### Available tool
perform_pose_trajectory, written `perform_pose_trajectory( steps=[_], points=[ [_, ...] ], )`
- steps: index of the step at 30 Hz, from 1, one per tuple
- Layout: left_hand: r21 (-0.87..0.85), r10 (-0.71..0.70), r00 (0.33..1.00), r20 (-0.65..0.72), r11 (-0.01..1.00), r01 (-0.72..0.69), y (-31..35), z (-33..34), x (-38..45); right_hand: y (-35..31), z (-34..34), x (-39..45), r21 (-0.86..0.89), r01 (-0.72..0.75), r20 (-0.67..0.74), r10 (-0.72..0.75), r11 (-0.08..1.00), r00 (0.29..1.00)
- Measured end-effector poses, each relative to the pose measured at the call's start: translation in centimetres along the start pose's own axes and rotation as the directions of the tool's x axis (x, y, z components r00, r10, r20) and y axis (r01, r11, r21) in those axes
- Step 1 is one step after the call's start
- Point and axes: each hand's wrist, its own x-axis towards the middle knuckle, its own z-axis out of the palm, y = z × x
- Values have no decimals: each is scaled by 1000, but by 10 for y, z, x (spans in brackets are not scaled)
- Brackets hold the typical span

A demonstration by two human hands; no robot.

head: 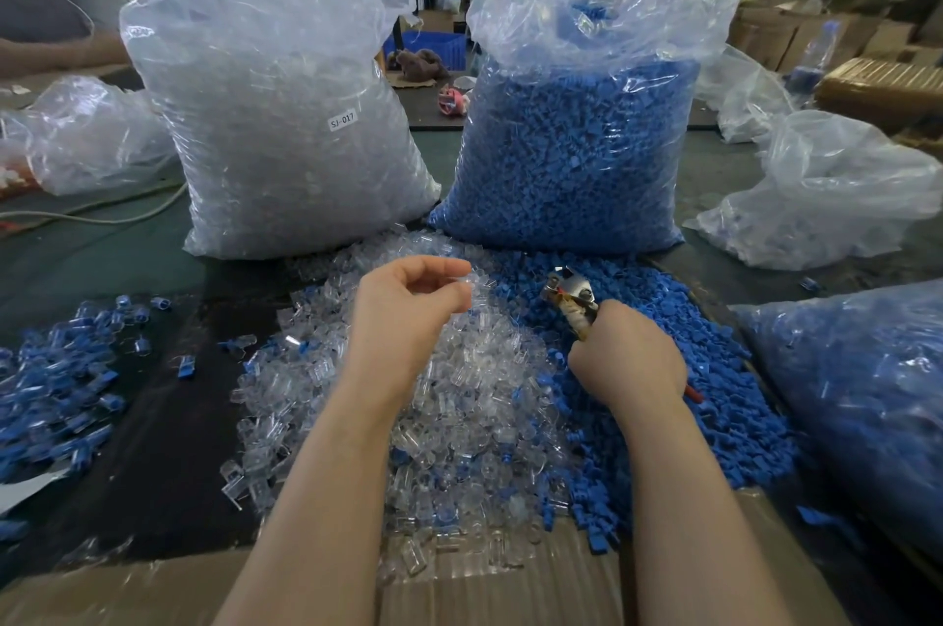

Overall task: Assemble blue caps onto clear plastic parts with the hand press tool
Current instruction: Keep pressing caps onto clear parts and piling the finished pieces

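Note:
A heap of clear plastic parts (459, 401) lies in front of me, with a heap of blue caps (678, 350) to its right. My left hand (403, 314) hovers over the clear heap and pinches one clear part (472, 279) between thumb and fingertips. My right hand (627, 360) grips the handles of the hand press tool (569, 291), whose metal jaws point up and to the left over the blue caps. Whether anything sits in the jaws I cannot tell.
A big bag of clear parts (286, 115) and a big bag of blue caps (576, 125) stand behind the heaps. Assembled blue-and-clear pieces (56, 380) lie at the left. Another filled bag (867, 396) lies at the right. Cardboard (510, 590) runs along the near edge.

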Motion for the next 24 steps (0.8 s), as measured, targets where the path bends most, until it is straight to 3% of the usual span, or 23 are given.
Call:
perform_pose_trajectory(
  steps=[17,24],
  points=[
    [-11,-40,999,17,999,40,-2,7,1,-2,-5,-5,-15,-27,56,28,1000,998],
    [-25,-33,999,16,999,33,-3,7,0,-2,-3,-3,28,-46,4,46,999,999]
  ],
)
